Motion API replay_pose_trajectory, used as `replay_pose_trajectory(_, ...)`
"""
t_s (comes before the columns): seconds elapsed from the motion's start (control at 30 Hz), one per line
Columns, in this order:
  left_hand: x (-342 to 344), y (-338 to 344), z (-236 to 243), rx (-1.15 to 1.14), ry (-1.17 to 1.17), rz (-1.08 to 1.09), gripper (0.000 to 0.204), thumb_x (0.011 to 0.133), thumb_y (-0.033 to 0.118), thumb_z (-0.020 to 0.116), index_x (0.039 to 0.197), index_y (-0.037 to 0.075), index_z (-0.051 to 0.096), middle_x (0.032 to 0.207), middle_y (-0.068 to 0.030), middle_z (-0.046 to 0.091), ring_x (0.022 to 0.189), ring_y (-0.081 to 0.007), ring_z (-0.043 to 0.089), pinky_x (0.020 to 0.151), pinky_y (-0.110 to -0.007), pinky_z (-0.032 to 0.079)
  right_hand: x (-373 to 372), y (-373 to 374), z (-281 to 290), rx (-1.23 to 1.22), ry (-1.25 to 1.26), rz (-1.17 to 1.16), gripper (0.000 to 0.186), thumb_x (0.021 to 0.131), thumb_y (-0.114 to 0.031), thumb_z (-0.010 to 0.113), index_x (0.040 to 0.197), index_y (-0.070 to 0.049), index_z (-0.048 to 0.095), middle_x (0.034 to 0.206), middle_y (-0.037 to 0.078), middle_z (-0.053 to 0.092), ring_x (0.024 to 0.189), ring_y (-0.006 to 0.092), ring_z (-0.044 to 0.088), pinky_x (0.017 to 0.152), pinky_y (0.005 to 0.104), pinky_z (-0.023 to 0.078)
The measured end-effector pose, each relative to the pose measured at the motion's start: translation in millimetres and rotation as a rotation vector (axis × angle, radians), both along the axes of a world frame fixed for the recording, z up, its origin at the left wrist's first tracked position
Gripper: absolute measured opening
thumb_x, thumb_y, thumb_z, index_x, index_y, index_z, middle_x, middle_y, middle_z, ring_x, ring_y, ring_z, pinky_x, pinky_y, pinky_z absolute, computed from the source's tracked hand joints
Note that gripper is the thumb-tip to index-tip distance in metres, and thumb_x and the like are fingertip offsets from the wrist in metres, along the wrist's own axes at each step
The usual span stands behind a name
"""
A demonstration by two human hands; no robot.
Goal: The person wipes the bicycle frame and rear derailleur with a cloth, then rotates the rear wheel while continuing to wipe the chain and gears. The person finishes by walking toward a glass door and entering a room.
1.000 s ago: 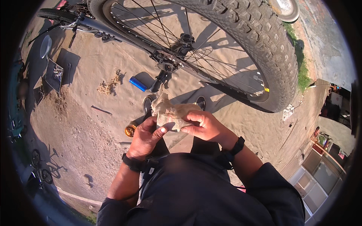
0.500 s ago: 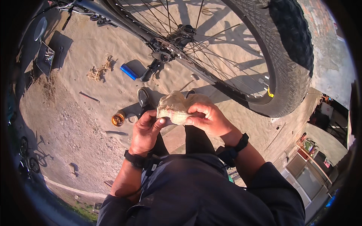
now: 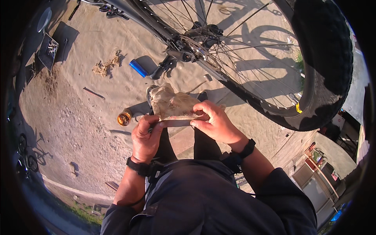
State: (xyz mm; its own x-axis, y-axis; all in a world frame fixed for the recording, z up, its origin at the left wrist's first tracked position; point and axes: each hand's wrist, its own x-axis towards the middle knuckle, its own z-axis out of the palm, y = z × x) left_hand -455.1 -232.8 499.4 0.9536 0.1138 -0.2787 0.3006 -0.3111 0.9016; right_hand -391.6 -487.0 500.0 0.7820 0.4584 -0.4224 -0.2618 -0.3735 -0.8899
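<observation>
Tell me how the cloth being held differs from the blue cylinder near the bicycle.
Colour: the cloth is beige; the cylinder is bright blue.
Form: the cloth is creased and uneven, while the cylinder has straight sides.
Place: the cloth is held up; the cylinder rests on the ground.
Shared: both catch sunlight.

1. Ahead and to the right, the bicycle wheel [image 3: 331, 74] blocks the right hand [image 3: 216, 122].
2. Room to pass shows between that hand and the wheel.
3. A beige cloth [image 3: 172, 102] bridges the gap between both hands.
4. Beyond the left hand [image 3: 145, 139], a jar [image 3: 124, 118] obstructs the ground [image 3: 78, 129]; a passage runs between it and the thin rod [image 3: 94, 93].
</observation>
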Motion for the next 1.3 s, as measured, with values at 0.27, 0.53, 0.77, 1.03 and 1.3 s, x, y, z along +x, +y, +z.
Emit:
replay_pose_trajectory(0.27, -3, 5, 15, -0.021, -0.075, -0.073, 0.024, 0.085, -0.008, 0.073, 0.103, 0.005, 0.066, 0.107, -0.0095, 0.075, 0.101, -0.0265, 0.070, 0.089, -0.035, 0.054, 4, -6, -1, -0.224, -0.275, 0.221, 0.021, 0.079, -0.008, 0.081, 0.095, -0.004, 0.068, 0.111, 0.011, 0.062, 0.103, 0.0308, 0.063, 0.088, 0.0414, 0.053)
replay_pose_trajectory(0.53, -15, 8, 11, 0.060, -0.084, -0.119, 0.028, 0.082, -0.008, 0.074, 0.104, 0.007, 0.067, 0.108, -0.0085, 0.074, 0.109, -0.0308, 0.069, 0.096, -0.040, 0.052, 2, 2, 27, -0.247, -0.568, 0.207, 0.016, 0.074, -0.007, 0.082, 0.085, -0.009, 0.070, 0.112, 0.006, 0.063, 0.107, 0.0312, 0.061, 0.100, 0.0462, 0.045)
replay_pose_trajectory(0.77, -22, 16, 11, 0.075, -0.058, -0.129, 0.028, 0.080, -0.007, 0.074, 0.104, 0.007, 0.067, 0.108, -0.0083, 0.073, 0.110, -0.0306, 0.068, 0.096, -0.040, 0.052, -6, 3, 25, -0.245, -0.576, 0.296, 0.013, 0.077, -0.015, 0.077, 0.088, -0.014, 0.071, 0.097, 0.001, 0.066, 0.102, 0.0232, 0.063, 0.102, 0.0439, 0.045)
replay_pose_trajectory(1.03, 0, 10, 22, -0.027, 0.019, -0.345, 0.043, 0.073, 0.013, 0.088, 0.112, 0.008, 0.070, 0.106, -0.0081, 0.073, 0.105, -0.0307, 0.067, 0.096, -0.041, 0.050, -2, 11, 24, -0.099, -0.482, 0.314, 0.014, 0.081, -0.013, 0.079, 0.093, -0.012, 0.072, 0.088, 0.003, 0.068, 0.089, 0.0264, 0.065, 0.096, 0.0450, 0.049)
replay_pose_trajectory(1.3, 17, -10, 16, -0.112, -0.090, -0.336, 0.017, 0.084, 0.009, 0.080, 0.099, 0.008, 0.071, 0.094, -0.0075, 0.072, 0.090, -0.0303, 0.069, 0.085, -0.040, 0.052, 5, 18, 25, -0.056, -0.453, 0.214, 0.015, 0.082, -0.013, 0.081, 0.090, -0.008, 0.069, 0.078, 0.007, 0.064, 0.080, 0.0316, 0.063, 0.075, 0.0434, 0.050)
